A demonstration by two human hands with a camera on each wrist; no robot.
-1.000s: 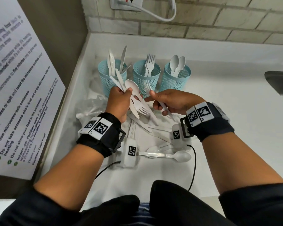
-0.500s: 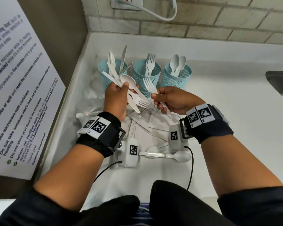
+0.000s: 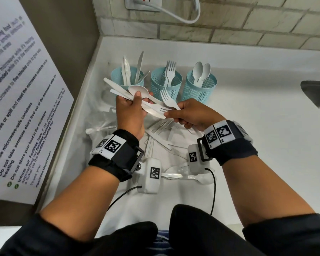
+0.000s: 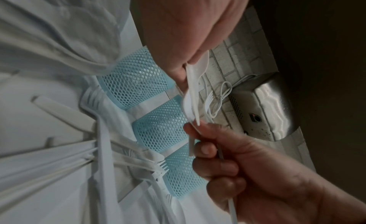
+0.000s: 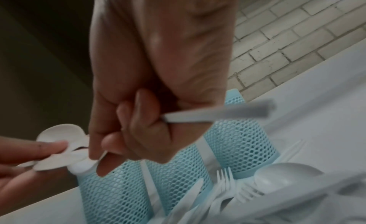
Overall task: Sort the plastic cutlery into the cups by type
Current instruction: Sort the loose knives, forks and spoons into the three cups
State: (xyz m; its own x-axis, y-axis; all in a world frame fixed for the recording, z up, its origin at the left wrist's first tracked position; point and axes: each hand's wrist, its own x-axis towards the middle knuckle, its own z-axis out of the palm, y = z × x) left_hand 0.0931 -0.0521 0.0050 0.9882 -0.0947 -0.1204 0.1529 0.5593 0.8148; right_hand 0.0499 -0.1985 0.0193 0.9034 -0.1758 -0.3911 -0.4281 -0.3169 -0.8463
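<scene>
Three blue mesh cups stand in a row: knives in the left cup (image 3: 127,80), forks in the middle cup (image 3: 166,85), spoons in the right cup (image 3: 201,87). My left hand (image 3: 137,101) grips a mixed bundle of white cutlery (image 3: 151,106) in front of the cups, with a spoon bowl (image 3: 137,89) on top. My right hand (image 3: 171,114) holds a fork (image 3: 167,97) tines-up in its curled fingers (image 5: 138,133), and its fingertips pinch the bundle's near tip. Loose cutlery (image 3: 161,126) lies on the counter under both hands.
A crumpled clear bag (image 3: 98,126) lies left of the pile. One spoon (image 3: 192,177) lies near the wrists. A notice panel (image 3: 17,108) borders the left side, a brick wall (image 3: 229,32) the back. A sink (image 3: 316,95) is at the far right.
My right hand drew a fork out of the bundle, raised it tines-up, then came back to the bundle's tip. Both hands rose slightly toward the cups.
</scene>
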